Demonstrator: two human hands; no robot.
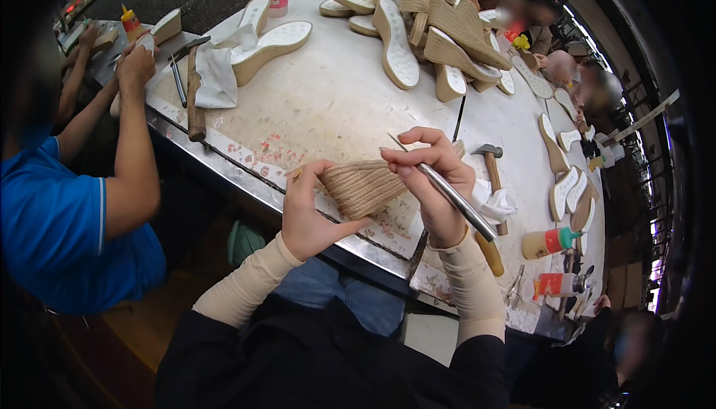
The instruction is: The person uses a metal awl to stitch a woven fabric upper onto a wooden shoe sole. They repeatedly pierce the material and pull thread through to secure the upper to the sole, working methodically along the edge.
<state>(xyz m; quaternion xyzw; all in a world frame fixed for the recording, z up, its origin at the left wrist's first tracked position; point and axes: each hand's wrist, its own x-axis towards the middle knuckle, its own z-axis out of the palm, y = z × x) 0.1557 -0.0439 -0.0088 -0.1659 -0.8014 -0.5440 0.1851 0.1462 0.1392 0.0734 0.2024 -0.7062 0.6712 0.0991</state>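
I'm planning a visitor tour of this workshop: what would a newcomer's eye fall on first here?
Probably the big heap of wedge soles at the top of the picture, on the white table. Next, in the middle, the left hand holds a rope-wrapped wedge while the right hand grips a slim metal tool. A co-worker's bright blue shirt at the left stands out too.

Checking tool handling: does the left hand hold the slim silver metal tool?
No, the slim silver metal tool is held in the right hand.
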